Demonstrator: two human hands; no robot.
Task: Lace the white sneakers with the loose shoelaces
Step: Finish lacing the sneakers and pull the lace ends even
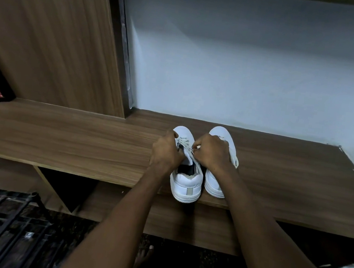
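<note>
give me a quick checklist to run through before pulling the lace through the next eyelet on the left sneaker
1. Left sneaker sits flat on the wooden shelf, heel toward the person: ok, though the heel is at the front edge.
2. Left hand steadies the sneaker's side: ok.
3. Right hand pinches the shoelace: ok, fingers are curled at the lace.
4. Lace tip free and not frayed: cannot tell, too small.
5. Lower eyelets already laced evenly: cannot tell, the hands cover most of them.
6. Right sneaker stands beside, out of the way: ok, but the right hand lies over its middle.
</note>
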